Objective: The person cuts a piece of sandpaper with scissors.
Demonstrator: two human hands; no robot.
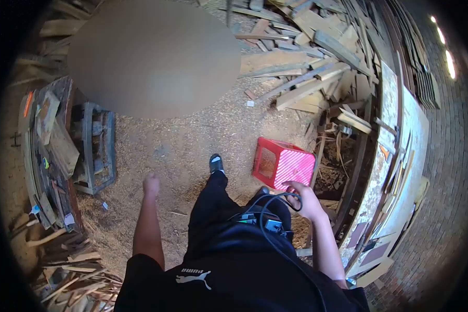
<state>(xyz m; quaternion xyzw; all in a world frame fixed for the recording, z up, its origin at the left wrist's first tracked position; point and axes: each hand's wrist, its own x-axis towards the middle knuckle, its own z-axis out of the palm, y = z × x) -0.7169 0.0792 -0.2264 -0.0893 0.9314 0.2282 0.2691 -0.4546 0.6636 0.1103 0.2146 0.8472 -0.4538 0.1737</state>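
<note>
My left hand point(151, 185) is held out over the sawdust-strewn floor, its fingers curled in with nothing showing in them. My right hand point(306, 202) is in front of my right hip, fingers apart and partly stretched forward. A black cable point(282, 195) loops across its fingertips and runs down to a small device with a green light point(273, 225) at my waist. Just beyond those fingers is a red plastic stool point(283, 161) with a striped pink-and-white face, which the hand overlaps in this view.
Offcuts and boards point(317, 78) lie heaped at the back right. A worn workbench point(57, 145) and a grey wooden frame point(100, 148) stand left; a long pale-topped table point(377, 203) runs along the right. More wood scraps point(78, 281) lie lower left. A blurred oval hides the upper left.
</note>
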